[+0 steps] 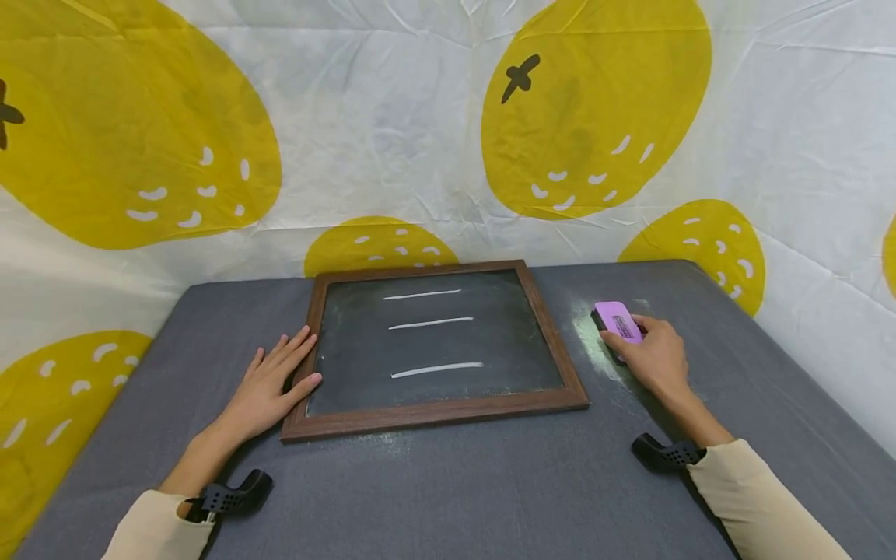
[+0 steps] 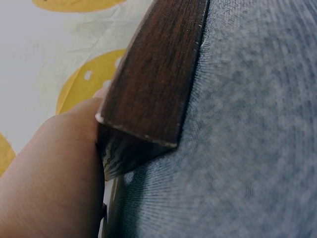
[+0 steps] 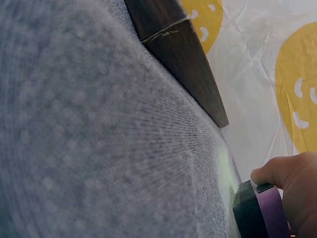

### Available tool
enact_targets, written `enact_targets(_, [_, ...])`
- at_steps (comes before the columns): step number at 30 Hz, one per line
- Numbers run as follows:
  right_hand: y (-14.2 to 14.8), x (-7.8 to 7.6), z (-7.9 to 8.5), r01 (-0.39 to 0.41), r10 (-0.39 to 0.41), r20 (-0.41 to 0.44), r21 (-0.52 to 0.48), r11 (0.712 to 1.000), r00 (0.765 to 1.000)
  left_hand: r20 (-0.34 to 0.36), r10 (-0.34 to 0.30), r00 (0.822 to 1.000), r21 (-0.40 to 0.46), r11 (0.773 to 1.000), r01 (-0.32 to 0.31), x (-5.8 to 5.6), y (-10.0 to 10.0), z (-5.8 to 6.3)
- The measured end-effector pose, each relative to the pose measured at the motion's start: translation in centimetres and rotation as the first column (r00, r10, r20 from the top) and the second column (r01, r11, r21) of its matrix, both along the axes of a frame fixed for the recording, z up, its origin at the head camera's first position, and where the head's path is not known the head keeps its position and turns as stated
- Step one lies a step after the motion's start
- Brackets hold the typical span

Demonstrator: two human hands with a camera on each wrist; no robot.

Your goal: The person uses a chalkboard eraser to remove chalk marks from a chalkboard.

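A small chalkboard (image 1: 504, 334) in a brown wooden frame lies on the grey cloth-covered table, with three white chalk lines (image 1: 431, 323) across it. My left hand (image 1: 269, 389) rests with spread, straight fingers against the frame's left side; the left wrist view shows that hand (image 2: 59, 163) beside a corner of the wooden frame (image 2: 148, 74). To the right of the board, my right hand (image 1: 658, 358) grips a purple eraser (image 1: 619, 322) with a dark felt underside. In the right wrist view the thumb presses the near end of the eraser (image 3: 270, 210).
Pale green chalk dust (image 1: 595, 342) marks the cloth beside the eraser. The grey table (image 1: 490, 490) extends in front of the board. A white sheet (image 1: 392, 140) with yellow fruit prints hangs behind and at the sides. Black bands (image 1: 238, 494) sit on both wrists.
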State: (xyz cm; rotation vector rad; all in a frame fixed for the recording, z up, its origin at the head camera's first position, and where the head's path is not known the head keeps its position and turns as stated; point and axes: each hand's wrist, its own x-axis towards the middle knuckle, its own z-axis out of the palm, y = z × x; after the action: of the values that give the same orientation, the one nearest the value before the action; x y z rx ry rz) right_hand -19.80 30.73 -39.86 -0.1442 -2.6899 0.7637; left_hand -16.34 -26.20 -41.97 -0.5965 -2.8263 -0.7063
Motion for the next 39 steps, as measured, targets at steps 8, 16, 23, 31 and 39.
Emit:
enact_targets(8, [-0.2, -0.1, 0.5, -0.004, 0.004, 0.002, 0.012, 1.0, 1.0, 0.009, 0.01, 1.0, -0.015, 1.0, -0.01, 0.0, 0.0, -0.1])
enact_targets(16, [-1.1, -0.7, 2.3, -0.118, 0.118, -0.054, -0.001, 0.993, 0.992, 0.007, 0.016, 1.0, -0.021, 1.0, -0.016, 0.1, 0.1, 0.2])
enact_targets(23, [-3.5, -2.0, 4.1, -0.217, 0.217, -0.054, 0.006, 0.976, 0.975, 0.002, 0.012, 1.0, -0.02, 1.0, -0.012, 0.1, 0.1, -0.1])
enact_targets(31, [-7.6, -4.8, 5.1, -0.285, 0.284, 0.029, 0.042, 0.958, 0.959, 0.012, 0.014, 1.0, -0.016, 1.0, -0.014, 0.1, 0.1, -0.3])
enact_targets(39, [-11.3, -7.5, 4.7, -0.302, 0.293, 0.113, 0.076, 0.95, 0.95, -0.023, 0.01, 1.0, -0.022, 1.0, -0.01, 0.0, 0.0, -0.2])
